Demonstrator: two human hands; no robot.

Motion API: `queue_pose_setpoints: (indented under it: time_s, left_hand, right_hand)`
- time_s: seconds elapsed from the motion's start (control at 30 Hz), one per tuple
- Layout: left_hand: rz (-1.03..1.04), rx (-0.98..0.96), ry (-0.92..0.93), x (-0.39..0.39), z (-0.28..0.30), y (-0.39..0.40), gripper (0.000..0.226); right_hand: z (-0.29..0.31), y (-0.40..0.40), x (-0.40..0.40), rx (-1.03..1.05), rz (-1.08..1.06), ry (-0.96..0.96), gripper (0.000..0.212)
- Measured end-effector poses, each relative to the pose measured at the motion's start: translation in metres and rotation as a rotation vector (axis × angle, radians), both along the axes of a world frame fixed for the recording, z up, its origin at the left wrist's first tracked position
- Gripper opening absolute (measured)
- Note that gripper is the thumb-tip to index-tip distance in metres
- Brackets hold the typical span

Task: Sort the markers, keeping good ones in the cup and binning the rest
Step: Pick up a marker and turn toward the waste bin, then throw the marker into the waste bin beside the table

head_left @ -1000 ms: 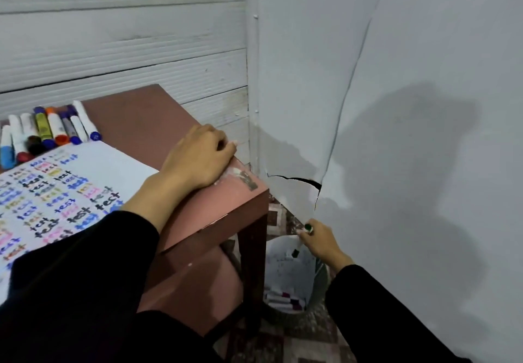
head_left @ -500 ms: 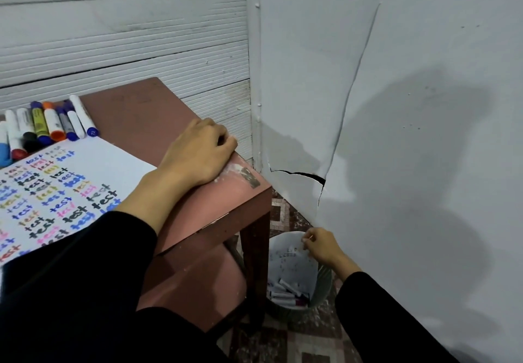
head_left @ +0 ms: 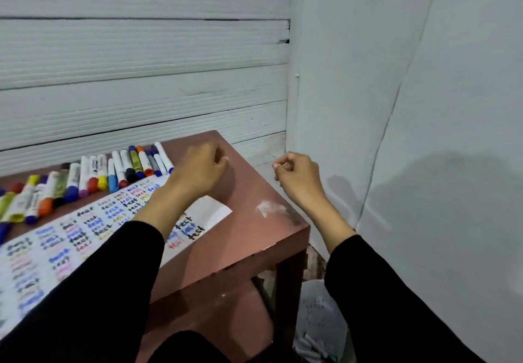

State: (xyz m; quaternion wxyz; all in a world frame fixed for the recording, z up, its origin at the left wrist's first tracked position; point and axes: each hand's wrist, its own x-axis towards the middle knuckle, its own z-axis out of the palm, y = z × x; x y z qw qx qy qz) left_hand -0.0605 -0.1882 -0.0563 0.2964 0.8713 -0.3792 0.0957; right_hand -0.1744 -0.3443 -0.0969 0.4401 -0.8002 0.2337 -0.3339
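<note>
Seen from the head camera looking down, a reddish-brown table (head_left: 249, 238) fills the lower left, against a pale slatted wall. Both arms wear black sleeves. At about 10 o'clock, a row of capped markers (head_left: 93, 175) lies side by side along the far table edge, just beyond a white paper sheet (head_left: 85, 238) covered in coloured test words. The left hand (head_left: 198, 170) hovers near the centre, over the table, fingers curled loosely, holding nothing visible. The right hand (head_left: 297, 177), at 3 o'clock past the table edge, is loosely fisted and appears empty. At 5 o'clock, on the floor beside the table leg, the bin (head_left: 322, 323) is partly visible.
</note>
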Motion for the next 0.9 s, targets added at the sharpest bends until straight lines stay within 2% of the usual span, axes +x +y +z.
queue_pose_setpoints:
  time_s: [0.1,0.27,0.37,0.6,0.9]
  left_hand:
    - [0.084,-0.001,0.023,0.02,0.008,0.055,0.006]
    - [0.187,0.09,0.071,0.048,-0.003,0.156,0.005]
    - [0.193,0.127,0.114,0.061,-0.016,0.209,0.017]
    - [0.173,0.339,0.02,0.07,-0.036,0.247,0.07]
    - [0.198,0.399,-0.024,0.066,-0.044,0.233,0.063]
  right_hand:
    - [0.014,0.045,0.03,-0.065,0.121,0.015,0.012]
    - [0.023,0.108,0.073,-0.332,0.408,0.222,0.013]
    - [0.03,0.134,0.097,-0.353,0.563,0.295,0.012]
    - [0.051,0.147,0.151,-0.356,0.357,0.341,0.014]
    - [0.041,0.142,0.186,-0.283,0.243,0.572,0.002]
